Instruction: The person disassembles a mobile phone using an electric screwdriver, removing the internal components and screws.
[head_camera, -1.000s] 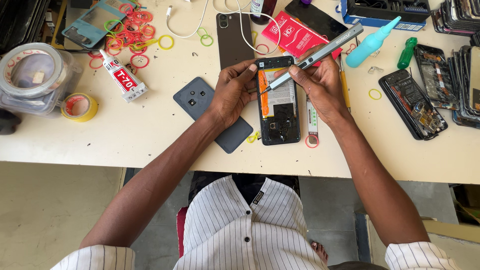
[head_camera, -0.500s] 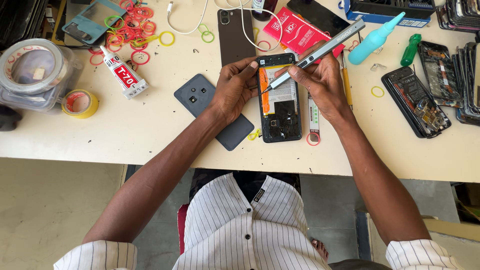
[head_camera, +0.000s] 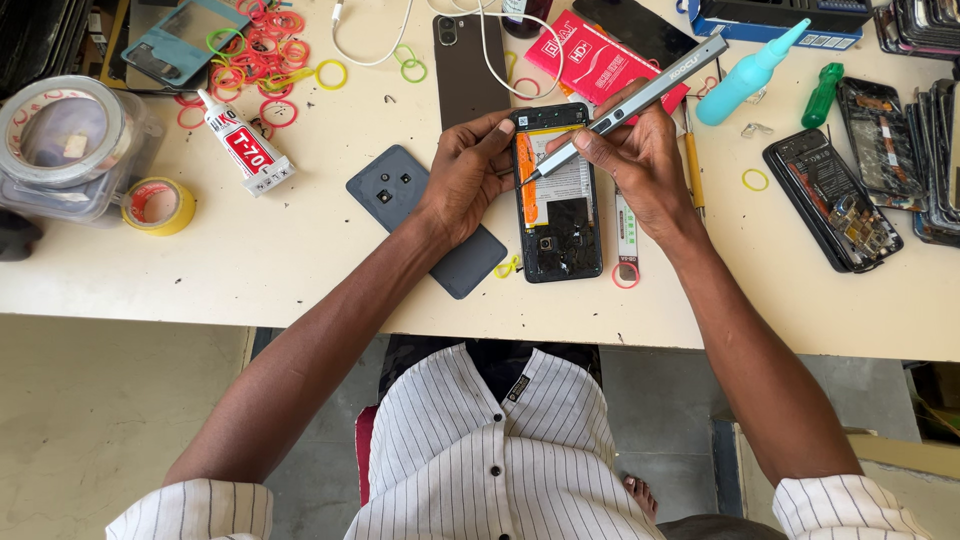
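Note:
An opened phone (head_camera: 560, 215) without its back cover lies on the white table (head_camera: 300, 260), showing its battery and circuit board. My left hand (head_camera: 468, 172) grips the phone's left edge and steadies it. My right hand (head_camera: 635, 160) holds a grey pen-shaped electric screwdriver (head_camera: 640, 98), its tip resting on the phone's left side near an orange strip. A dark grey back cover (head_camera: 395, 195) lies under my left wrist.
A glue tube (head_camera: 245, 145), coloured rubber bands (head_camera: 265, 50) and tape rolls (head_camera: 155, 205) lie at left. A brown phone (head_camera: 468, 60) with white cable, a red packet (head_camera: 590, 60), a teal bottle (head_camera: 745, 75) and dismantled phones (head_camera: 835, 195) lie behind and at right.
The screwdriver tip has shifted slightly along the phone's left side; both hands stay on the phone.

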